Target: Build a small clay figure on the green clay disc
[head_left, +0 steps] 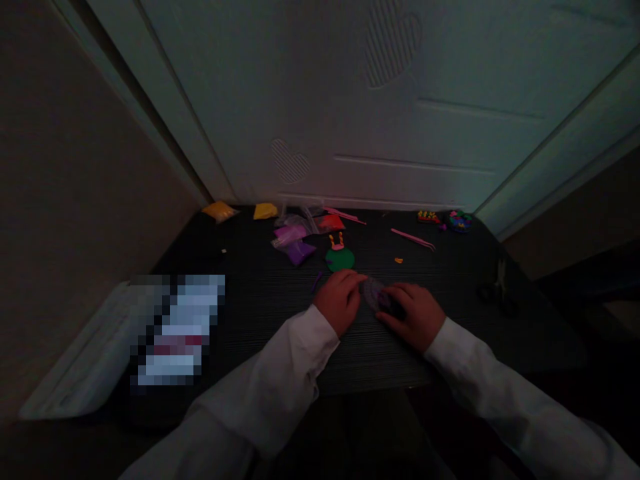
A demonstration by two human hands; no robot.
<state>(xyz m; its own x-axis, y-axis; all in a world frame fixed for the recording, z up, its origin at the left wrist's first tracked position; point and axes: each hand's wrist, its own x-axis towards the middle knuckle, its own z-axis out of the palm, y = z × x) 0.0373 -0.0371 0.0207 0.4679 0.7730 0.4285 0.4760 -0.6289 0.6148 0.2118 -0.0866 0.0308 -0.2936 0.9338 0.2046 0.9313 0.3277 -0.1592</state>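
Observation:
A clear, round, disc-like piece (371, 293) lies between my hands on the dark table. My left hand (341, 301) is curled at its left edge, with the index fingertip on the rim. My right hand (413, 315) bends its fingers round a small purple lump, apparently clay (384, 298), at the disc's right side; the fingers partly hide it. Just beyond my left hand is a flat green round piece (340, 259) with a pink and orange figure (338, 243) at its top. A thin purple strip (317, 281) rests left of that hand.
Bags of purple (300, 251), red (332, 223), yellow (265, 211) and orange (219, 212) material line the back. Pink tweezers (413, 239), an orange bit (399, 261), scissors (499, 288) and colourful decorated pieces (459, 221) are at right. A lit, blurred-out screen (183, 330) stands left.

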